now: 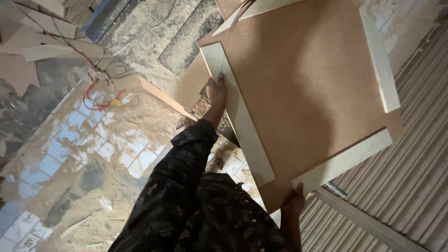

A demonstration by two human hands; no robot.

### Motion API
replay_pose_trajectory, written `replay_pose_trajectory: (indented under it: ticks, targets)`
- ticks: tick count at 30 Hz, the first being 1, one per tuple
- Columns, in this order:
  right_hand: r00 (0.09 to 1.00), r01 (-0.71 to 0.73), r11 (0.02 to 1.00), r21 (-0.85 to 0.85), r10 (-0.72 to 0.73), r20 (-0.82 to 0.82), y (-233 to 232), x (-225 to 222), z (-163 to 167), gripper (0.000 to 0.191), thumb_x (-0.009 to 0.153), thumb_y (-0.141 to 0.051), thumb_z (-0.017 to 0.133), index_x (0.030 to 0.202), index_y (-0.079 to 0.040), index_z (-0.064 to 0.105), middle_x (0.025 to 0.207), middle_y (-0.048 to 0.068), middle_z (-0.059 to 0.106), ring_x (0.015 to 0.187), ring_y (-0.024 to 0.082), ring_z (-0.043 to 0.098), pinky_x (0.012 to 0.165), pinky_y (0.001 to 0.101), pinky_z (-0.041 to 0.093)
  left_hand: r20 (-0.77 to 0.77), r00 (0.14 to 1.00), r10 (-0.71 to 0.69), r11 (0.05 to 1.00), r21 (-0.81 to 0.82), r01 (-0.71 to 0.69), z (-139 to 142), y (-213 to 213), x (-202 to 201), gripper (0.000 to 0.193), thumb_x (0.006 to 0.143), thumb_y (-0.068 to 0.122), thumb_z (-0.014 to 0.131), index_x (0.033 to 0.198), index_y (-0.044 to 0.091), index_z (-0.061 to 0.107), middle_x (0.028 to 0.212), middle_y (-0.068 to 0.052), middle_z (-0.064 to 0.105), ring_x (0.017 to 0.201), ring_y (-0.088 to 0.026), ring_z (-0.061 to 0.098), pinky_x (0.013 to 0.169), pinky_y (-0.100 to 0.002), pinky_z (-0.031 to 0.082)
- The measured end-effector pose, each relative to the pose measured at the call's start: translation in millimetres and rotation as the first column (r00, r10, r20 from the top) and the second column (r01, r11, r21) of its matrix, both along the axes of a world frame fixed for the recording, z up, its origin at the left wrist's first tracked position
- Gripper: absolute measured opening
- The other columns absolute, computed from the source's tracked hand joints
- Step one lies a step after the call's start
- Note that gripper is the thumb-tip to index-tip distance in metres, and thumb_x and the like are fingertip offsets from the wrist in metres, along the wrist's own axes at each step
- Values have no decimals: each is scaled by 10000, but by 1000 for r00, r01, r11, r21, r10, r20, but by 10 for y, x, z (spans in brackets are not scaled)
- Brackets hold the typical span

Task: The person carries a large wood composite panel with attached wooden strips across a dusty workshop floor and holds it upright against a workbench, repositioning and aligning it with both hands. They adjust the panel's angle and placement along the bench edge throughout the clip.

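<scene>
A large, flat, square board [303,88] of smooth brown fibreboard is held up in the right half of the scene, tilted so that one corner points near and another far; pale, off-white strips with a faintly speckled face are fixed along its edges like a shallow frame, one long strip [240,114] down the left edge, one along the near right edge [343,161] and one on the far right edge [380,58]. Behind it on the right, a ribbed, corrugated metal shutter [410,177] is seen, its ridges running in close parallel lines. The left half is taken up by a tiled floor [56,149], its small pale squares glossy where bare and buried elsewhere under heaps of fine tan sawdust [135,116]. Flat brown board offcuts [28,51] are scattered at the far left, crossed by a thin red cable [95,91] that loops on the floor. The left hand [217,91] is pressed against the left strip near its far end, fingers close together and curled on the strip's face, the arm covered by a dark patterned sleeve [182,172]. The right hand [293,203] is clamped on the board's near corner, thumb over the front face, the other fingers hidden behind.
</scene>
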State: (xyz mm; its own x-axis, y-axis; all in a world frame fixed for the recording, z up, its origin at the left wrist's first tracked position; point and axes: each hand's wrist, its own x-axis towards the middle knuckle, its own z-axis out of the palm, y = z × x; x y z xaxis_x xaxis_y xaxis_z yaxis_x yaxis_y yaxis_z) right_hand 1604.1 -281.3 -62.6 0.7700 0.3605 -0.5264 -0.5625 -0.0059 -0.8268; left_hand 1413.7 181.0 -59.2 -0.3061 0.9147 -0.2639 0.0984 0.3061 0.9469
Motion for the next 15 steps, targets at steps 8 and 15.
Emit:
replay_pose_trajectory:
  ticks: [8,15]
  targets:
    - [999,-8,983,-186,18,51,353,303,41,438,1124,-333,512,1419,-10,537,1259,112,651,1120,259,622,976,406,519,-11,999,-31,999,-17,31,74,441,388,383,928,347,648,1095,6,690,989,-238,755,962,-432,714,852,-501,528]
    - [999,16,999,-46,-18,-46,478,463,116,420,1113,-356,487,1428,-84,538,1248,90,655,1156,258,620,1033,425,504,-65,998,-1,995,-104,-6,70,511,459,433,931,401,658,1061,-12,688,985,-254,744,959,-447,712,866,-504,532]
